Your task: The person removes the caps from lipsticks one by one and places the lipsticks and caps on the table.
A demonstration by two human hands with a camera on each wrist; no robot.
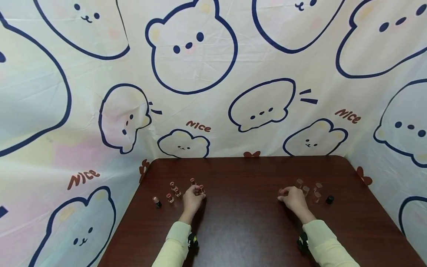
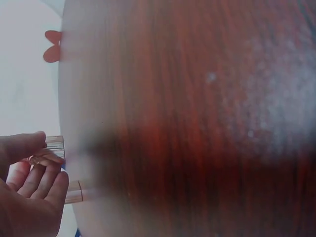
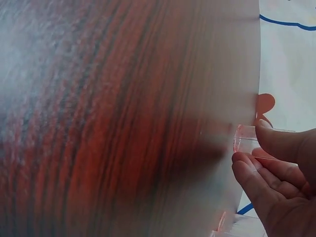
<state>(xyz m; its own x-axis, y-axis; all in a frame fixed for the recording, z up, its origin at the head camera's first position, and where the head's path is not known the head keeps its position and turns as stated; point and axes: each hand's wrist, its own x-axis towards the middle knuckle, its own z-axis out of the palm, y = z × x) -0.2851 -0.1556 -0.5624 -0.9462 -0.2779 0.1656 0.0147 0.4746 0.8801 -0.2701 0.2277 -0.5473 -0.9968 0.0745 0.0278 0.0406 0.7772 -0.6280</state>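
On the left of the table, my left hand (image 1: pixel 192 201) pinches a small lipstick tube (image 1: pixel 201 189) with a shiny rose-gold look. The left wrist view shows this tube (image 2: pixel 55 146) between thumb and fingers. Several similar tubes (image 1: pixel 176 192) stand beside and behind that hand, and a black-based lipstick (image 1: pixel 157 202) is farthest left. Over on the right, my right hand (image 1: pixel 295 201) holds a clear cap (image 3: pixel 243 140) between thumb and fingertips. Several more clear caps (image 1: pixel 305 190) are just beyond and right of this hand, with a black cap (image 1: pixel 330 200) at their right.
The dark brown wooden table (image 1: pixel 245 222) has rounded far corners. A pale cloth (image 1: pixel 217 111) printed with cartoon bears hangs behind it and along both sides. Bare tabletop lies between the two hands.
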